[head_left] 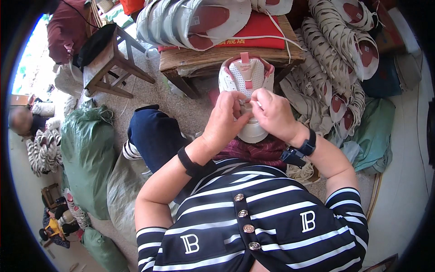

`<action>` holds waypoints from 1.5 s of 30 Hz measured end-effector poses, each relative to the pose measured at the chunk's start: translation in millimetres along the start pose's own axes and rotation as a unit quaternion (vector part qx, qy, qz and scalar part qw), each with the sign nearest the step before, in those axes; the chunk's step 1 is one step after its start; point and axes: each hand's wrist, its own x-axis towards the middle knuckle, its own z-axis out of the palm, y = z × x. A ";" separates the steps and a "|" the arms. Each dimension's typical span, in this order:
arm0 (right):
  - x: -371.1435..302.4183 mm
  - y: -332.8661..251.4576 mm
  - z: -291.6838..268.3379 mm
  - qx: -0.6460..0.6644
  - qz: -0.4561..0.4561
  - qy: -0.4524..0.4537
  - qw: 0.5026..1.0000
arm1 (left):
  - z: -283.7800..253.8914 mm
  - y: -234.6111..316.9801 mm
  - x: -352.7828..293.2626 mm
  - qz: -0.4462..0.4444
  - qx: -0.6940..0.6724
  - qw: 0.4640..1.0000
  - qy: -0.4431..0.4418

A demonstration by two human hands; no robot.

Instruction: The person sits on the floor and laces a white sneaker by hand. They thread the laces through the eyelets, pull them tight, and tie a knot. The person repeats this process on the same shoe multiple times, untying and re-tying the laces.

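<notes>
A white sneaker [245, 75] with a pink lining and pull tab sits in front of me, its rounded toe toward my body. Both hands meet over its lacing area, below the mesh tongue. My left hand [225, 113] has its thumb and fingers bent in a pinch at the left side of the opening; what lies between the fingertips is hidden. From the right, my right hand [275, 112] pinches a thin white piece that looks like a shoelace. The fingers cover the eyelets, and the toe shows beneath them.
A wooden table [181, 63] ahead carries a row of nested white shoes [190, 22] on a red bag. More shoe uppers [324, 54] are heaped at the right. At left stand a wooden stool [104, 68] and a green sack [88, 158]. Other people sit further left.
</notes>
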 end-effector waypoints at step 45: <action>-28.9 36.6 -70.5 0.336 0.294 -0.254 0.858 | -425.6 -153.9 -178.6 -0.199 -0.638 0.553 0.498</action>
